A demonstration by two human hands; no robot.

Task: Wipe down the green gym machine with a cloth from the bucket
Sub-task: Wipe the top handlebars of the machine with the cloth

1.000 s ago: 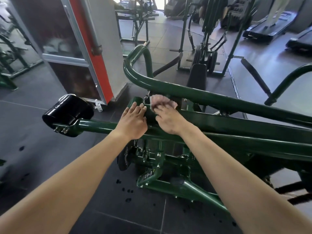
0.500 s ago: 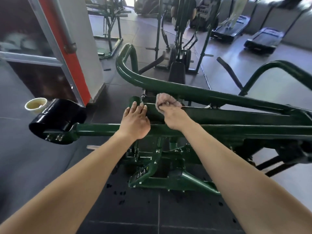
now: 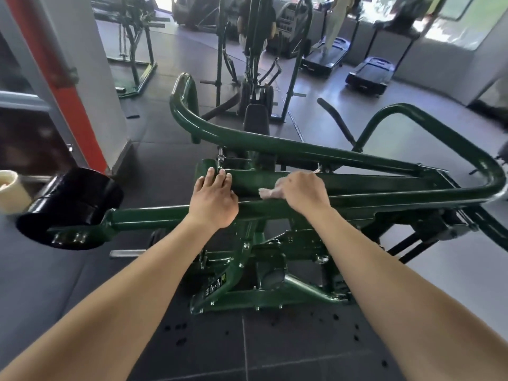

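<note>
The cloth point(image 3: 268, 192) is gripped under the curled right hand point(image 3: 302, 192) on a beam point(image 3: 384, 185) of the green machine point(image 3: 242, 296). The beam's long axis runs left to right, and most of its length lies to the right. The left hand point(image 3: 213, 202) is laid flat, fingers together, just to the left.

I am finding nothing here that I can truly read. I am looking down at a small dark label point(image 3: 216, 288) low on the base frame of the green machine point(image 3: 384, 183). It is showing a few pale marks and a little green square at its upper right corner, but they are blurring into mere shapes, and I am not making out a single letter, number or brand name on it.
</note>
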